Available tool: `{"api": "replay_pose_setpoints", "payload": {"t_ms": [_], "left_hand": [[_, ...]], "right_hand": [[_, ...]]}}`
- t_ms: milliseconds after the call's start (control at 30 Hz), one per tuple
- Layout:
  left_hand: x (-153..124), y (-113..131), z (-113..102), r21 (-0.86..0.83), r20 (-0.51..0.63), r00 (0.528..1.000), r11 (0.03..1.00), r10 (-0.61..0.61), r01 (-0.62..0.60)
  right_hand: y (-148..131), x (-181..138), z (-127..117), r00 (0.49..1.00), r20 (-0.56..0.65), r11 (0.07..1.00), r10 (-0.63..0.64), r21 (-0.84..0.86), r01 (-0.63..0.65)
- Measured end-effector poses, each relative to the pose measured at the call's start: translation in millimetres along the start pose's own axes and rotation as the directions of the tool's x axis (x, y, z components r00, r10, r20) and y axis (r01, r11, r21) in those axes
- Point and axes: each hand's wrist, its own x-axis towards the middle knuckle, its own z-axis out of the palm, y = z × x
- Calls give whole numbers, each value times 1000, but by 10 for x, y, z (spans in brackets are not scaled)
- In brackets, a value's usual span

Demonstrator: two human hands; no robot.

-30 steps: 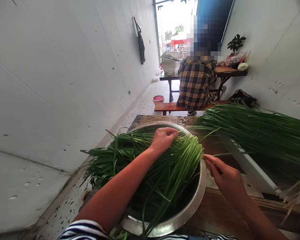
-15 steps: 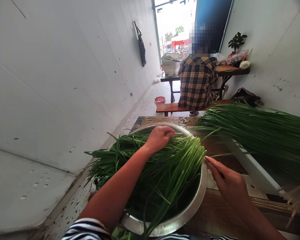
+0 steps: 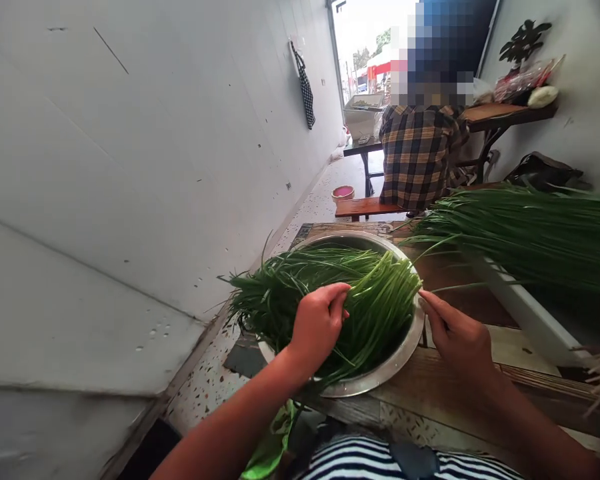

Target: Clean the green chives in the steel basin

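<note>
The left hand (image 3: 320,327) pinches garlic chives (image 3: 380,313) between thumb and forefinger; the right hand (image 3: 460,327) has thumb and forefinger near the stem ends, any grip unclear. The chives lie in a metal basin (image 3: 367,385), leaves overhanging its left rim, so a hard tug might spill some. Beneath is a wooden table (image 3: 445,377); beyond, a person (image 3: 417,157) sits on a bench (image 3: 363,208).

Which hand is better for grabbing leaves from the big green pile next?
Probably the person's right hand: it is by the right rim of the metal bowl, nearer the big green pile. The left hand is over the bowl, farther away.
</note>
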Motion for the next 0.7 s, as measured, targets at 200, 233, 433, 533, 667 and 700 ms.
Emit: {"api": "replay_pose_setpoints", "payload": {"t_ms": [200,233,433,533,667,700], "left_hand": [[90,-150,-204,178,-12,987,972,160,-155],[204,-199,-299,203,19,986,965,167,-168],[824,-654,-713,176,255,963,976,82,-130],[934,-646,-770,201,210,969,964,133,-175],[880,-170,-848,339,290,912,860,289,-381],[840,-23,-872,363,313,898,834,311,-415]], "right_hand": [[70,-19,24,999,-25,999,-26,-32,25],[61,-7,25,999,-33,999,-23,-36,22],[29,26,14,997,-36,992,73,-97,-76],[22,33,7,993,-19,985,119,-126,-121],[-31,67,-12,985,-50,976,165,-137,-170],[-46,75,-17,982,-50,973,181,-137,-186]]}}
